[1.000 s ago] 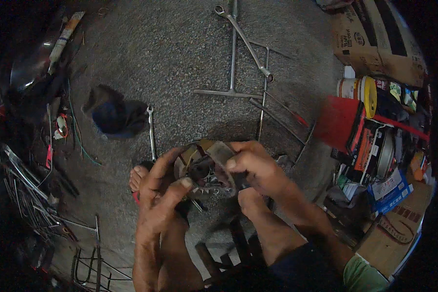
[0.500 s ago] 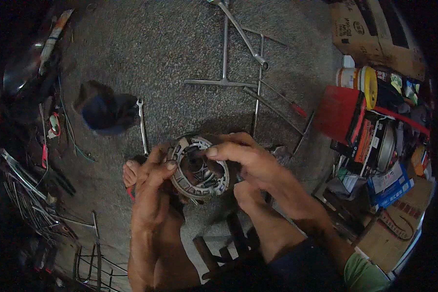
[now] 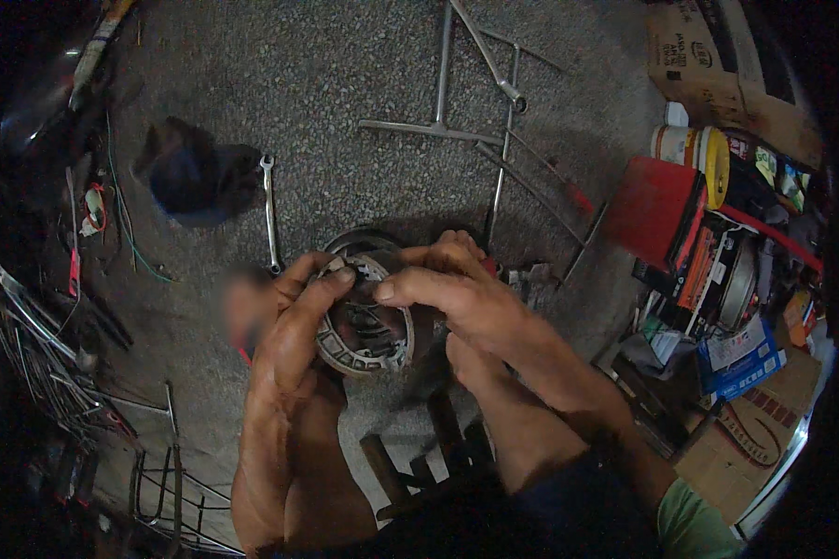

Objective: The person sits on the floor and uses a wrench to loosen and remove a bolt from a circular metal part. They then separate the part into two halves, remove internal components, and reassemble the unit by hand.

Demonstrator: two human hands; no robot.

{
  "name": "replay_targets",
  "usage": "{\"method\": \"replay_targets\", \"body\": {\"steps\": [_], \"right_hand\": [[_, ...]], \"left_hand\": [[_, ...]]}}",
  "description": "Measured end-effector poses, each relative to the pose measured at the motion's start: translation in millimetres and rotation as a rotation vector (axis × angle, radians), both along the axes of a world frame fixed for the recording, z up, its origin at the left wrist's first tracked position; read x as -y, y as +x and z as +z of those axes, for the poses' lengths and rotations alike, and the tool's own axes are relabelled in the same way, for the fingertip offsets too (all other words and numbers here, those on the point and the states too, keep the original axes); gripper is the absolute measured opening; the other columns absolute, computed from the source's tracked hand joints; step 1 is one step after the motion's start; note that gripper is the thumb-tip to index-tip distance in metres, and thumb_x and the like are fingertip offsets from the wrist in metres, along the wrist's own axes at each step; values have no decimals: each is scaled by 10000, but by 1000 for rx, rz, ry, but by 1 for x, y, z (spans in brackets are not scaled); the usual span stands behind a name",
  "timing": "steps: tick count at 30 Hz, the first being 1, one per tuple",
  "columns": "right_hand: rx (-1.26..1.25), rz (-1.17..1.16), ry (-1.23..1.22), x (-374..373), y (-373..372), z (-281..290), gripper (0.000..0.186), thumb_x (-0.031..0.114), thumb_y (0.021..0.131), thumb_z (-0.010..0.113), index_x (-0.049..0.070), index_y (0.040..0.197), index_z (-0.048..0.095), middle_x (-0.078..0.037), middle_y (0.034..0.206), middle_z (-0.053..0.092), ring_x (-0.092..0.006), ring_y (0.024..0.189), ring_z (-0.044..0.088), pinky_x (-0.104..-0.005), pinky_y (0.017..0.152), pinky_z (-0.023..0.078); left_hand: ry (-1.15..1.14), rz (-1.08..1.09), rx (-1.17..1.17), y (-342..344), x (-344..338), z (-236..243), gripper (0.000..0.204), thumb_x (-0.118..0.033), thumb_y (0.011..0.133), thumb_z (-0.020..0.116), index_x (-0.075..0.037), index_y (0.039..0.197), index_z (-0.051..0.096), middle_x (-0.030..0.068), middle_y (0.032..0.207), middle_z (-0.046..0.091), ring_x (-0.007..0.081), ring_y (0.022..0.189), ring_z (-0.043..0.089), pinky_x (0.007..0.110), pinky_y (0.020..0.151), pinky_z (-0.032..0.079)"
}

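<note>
Between my knees, a round metal part (image 3: 364, 352) with a slotted pale rim and a dark interior is held in both hands. My left hand (image 3: 303, 307) grips its left side, thumb pressed on the upper rim. My right hand (image 3: 443, 293) grips from the right, thumb over the dark upper middle; some of its fingers are hidden behind the part. A dark metal ring (image 3: 354, 238) shows just beyond it. A combination wrench (image 3: 270, 214) lies on the ground above my left hand, and a dark cloth bundle (image 3: 196, 177) is left of that.
T-handle wrenches (image 3: 443, 74) and a long spanner (image 3: 485, 51) lie ahead on the gravelly ground (image 3: 326, 84). Piled tools (image 3: 47, 354) line the left. A red box (image 3: 648, 210), yellow-rimmed bucket (image 3: 713, 168) and cardboard boxes (image 3: 727, 74) crowd the right. A low stool (image 3: 391, 475) is beneath me.
The held part has turned so its ring face points upward, and has shifted slightly up and left. My left thumb has moved up along the rim; my right thumb has shifted leftward.
</note>
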State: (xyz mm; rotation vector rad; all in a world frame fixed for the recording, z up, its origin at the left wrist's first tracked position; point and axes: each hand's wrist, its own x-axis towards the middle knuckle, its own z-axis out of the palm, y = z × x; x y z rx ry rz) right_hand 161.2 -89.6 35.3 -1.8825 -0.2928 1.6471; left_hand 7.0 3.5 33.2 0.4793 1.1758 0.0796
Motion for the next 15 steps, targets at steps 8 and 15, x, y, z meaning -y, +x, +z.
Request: {"method": "replay_targets", "body": {"steps": [8,15], "right_hand": [[-317,-425,-111,44,-1,-8,277,280,769,651,38,902,673,-14,962,590,-166,1066,453,-294,947,311],[-532,-405,-125,58,2,18,329,182,788,612,-5,1058,642,-40,987,628,-150,1019,514,-288,920,351]], "left_hand": [[-306,-31,153,-22,34,-15,449,-105,847,679,-35,1253,501,52,1129,616,145,1010,588,313,854,494],[-320,-213,151,-41,39,-6,510,-103,805,715,-60,1265,499,18,1100,592,137,952,582,277,769,505]]}}
